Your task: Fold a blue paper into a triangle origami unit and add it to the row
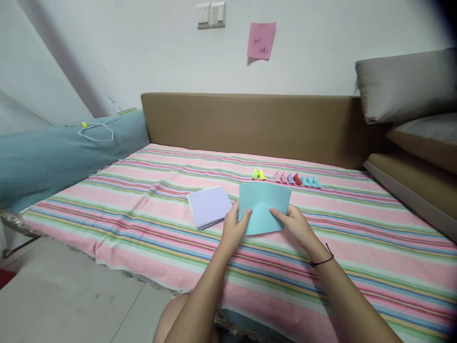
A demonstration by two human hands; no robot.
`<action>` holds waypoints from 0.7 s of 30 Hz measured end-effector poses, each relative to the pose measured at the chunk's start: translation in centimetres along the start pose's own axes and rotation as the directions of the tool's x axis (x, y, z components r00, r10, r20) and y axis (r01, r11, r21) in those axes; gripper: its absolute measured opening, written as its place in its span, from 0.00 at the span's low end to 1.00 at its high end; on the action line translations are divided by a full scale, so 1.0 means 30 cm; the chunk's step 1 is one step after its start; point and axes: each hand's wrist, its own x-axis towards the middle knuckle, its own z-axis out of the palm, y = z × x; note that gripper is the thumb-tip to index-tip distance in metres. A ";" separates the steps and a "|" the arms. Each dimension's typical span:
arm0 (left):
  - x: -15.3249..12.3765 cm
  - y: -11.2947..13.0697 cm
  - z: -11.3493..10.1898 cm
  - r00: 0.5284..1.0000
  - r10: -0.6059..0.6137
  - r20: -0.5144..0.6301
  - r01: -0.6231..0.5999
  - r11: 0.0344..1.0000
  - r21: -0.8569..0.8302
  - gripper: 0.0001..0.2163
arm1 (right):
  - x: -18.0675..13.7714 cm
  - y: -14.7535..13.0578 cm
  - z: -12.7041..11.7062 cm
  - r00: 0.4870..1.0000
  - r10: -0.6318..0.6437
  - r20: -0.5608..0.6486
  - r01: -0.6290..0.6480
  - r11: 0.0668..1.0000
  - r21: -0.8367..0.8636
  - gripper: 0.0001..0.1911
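Observation:
A light blue sheet of paper (263,205) lies on the striped bed cover (150,209), partly folded. My left hand (233,227) pinches its lower left edge, thumb on top. My right hand (294,223) presses on its lower right part, fingers curled against the sheet. A stack of pale lilac paper sheets (209,206) sits just left of my left hand. Beyond the blue sheet stands a row of small folded paper pieces: two yellow-green ones (258,175), then pink, lilac, red and blue ones (297,179).
A brown headboard (250,121) runs along the back. Brown cushions and a grey pillow (403,85) are stacked at the right. A blue blanket (60,152) with a white cable lies at the left. A pink note (261,40) hangs on the wall.

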 end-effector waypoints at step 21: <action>-0.133 -0.006 -0.767 0.358 -0.354 -0.864 0.079 0.934 -0.350 0.13 | 0.228 -0.109 0.467 0.509 -0.033 0.860 0.813 0.349 -0.467 0.20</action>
